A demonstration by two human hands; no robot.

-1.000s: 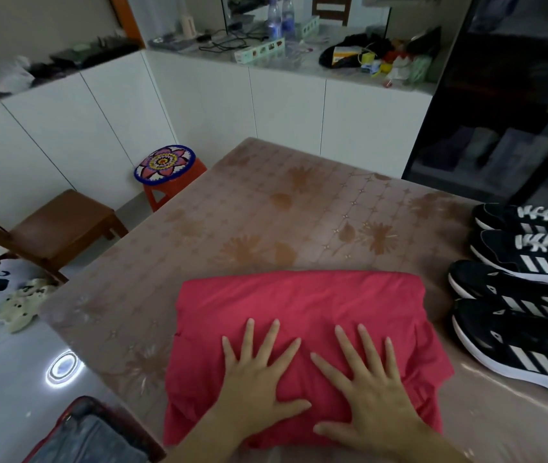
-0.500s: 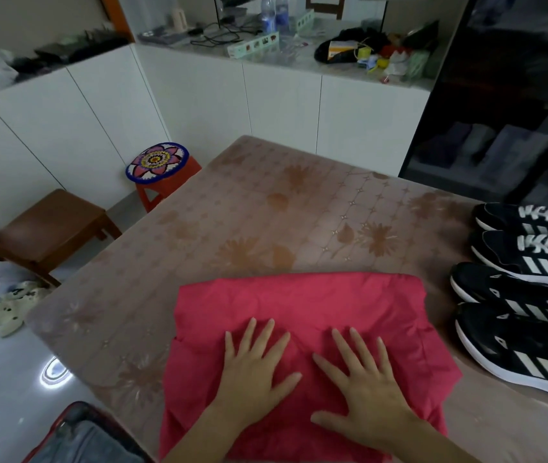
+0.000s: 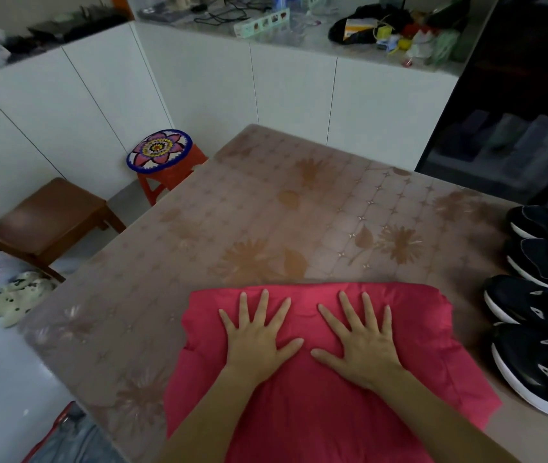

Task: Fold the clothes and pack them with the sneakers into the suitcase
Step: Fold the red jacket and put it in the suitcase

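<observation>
Pressing folded red garment point(image 3: 316, 412) beneath left grip point(image 3: 256, 342) and right grip point(image 3: 363, 345), fingers point(image 3: 262, 309) splayed flat, grasping nothing

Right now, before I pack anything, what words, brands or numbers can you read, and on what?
No text can be read in this view.
Sneakers: white stripes only, no legible word; the white shapes at the frame edge look like laces.
Long box on the counter: marks too small to read.
Orange packet: print blurred.
Red shirt: no print showing.
</observation>
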